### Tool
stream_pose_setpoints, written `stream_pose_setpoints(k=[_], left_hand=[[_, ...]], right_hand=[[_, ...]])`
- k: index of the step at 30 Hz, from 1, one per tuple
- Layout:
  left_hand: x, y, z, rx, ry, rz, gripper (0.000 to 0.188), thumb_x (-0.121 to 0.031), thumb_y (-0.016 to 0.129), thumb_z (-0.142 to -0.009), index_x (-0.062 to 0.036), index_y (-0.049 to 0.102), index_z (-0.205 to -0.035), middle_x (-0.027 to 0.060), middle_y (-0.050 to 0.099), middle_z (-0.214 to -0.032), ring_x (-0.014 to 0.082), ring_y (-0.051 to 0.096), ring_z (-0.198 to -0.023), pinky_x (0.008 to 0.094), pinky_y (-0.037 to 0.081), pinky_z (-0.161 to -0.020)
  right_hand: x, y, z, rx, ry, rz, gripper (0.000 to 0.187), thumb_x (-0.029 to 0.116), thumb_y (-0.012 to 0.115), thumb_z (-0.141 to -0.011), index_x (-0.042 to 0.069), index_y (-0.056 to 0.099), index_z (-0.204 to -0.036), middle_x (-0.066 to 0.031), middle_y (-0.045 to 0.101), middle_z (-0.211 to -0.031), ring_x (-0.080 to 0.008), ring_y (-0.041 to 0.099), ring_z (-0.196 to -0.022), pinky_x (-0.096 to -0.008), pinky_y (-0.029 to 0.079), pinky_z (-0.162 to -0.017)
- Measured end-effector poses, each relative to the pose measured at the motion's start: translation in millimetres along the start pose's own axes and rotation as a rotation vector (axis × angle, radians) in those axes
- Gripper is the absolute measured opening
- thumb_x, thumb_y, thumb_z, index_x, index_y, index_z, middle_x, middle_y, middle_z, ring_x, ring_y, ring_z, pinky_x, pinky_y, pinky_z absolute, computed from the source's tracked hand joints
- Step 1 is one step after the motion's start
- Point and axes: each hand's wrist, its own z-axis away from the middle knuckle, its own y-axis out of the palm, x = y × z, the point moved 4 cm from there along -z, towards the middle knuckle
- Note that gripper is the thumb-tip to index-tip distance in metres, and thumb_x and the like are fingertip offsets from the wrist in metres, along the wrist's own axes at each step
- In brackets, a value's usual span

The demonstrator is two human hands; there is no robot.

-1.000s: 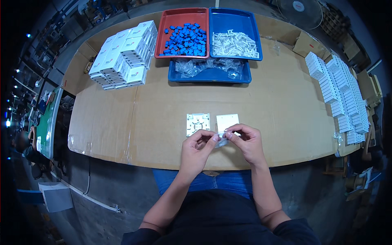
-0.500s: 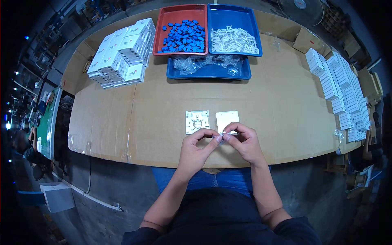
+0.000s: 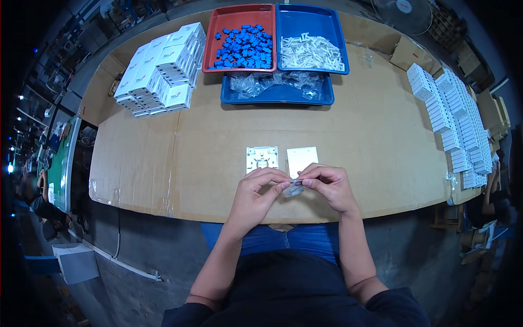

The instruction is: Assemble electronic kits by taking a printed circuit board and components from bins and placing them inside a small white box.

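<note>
Between my two hands hangs a small clear plastic bag, above the near part of the table; its contents are too small to make out. My left hand pinches the bag's upper edge on one side. On the other side, the thumb and fingers of my right hand grip the same edge. Just beyond my left hand lies a white square plastic base with moulded clips and a ring inside. A plain white square cover lies beside it, its near edge partly hidden by my right hand.
A red tray of blue parts and a blue tray of white parts stand at the back. Beneath them, another blue tray holds clear bags. White boxes are stacked at left, more white units at right, on the cardboard-covered table.
The fingertips have moved slightly apart along the bag's edge. More of the clear bag now shows hanging below them. The base and the cover stay in place on the table.
</note>
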Motion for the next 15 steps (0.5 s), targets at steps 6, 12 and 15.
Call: stream_pose_setpoints(k=[6,12,15], left_hand=[[23,2,3,-0.055,-0.176,0.316,0.025,-0.016,0.062,-0.106,0.0028,0.072,-0.119,0.0089,0.075,-0.107,0.0171,0.068,-0.1,0.031,0.053,-0.093],[61,26,16,0.08,-0.529,0.677,0.03,-0.02,0.062,-0.107,0.0012,0.068,-0.126,0.0086,0.074,-0.101,0.013,0.07,-0.086,0.0266,0.058,-0.079],[59,26,14,-0.054,-0.51,0.741,0.026,-0.019,0.064,-0.106,0.0001,0.069,-0.123,0.0074,0.073,-0.097,0.0123,0.07,-0.082,0.0249,0.058,-0.075]], right_hand=[[4,6,3,-0.007,-0.048,0.122,0.012,-0.002,0.073,-0.092,-0.001,0.08,-0.102,-0.0119,0.075,-0.106,-0.0218,0.069,-0.104,-0.0335,0.054,-0.094],[15,7,3,0.065,-0.12,0.079,0.016,0.001,0.075,-0.091,0.0,0.08,-0.106,-0.0141,0.073,-0.118,-0.0233,0.068,-0.111,-0.036,0.054,-0.099],[16,2,4,0.071,-0.165,0.119,0.022,-0.003,0.07,-0.094,0.0,0.077,-0.115,-0.011,0.071,-0.125,-0.0211,0.066,-0.116,-0.0364,0.054,-0.102]])
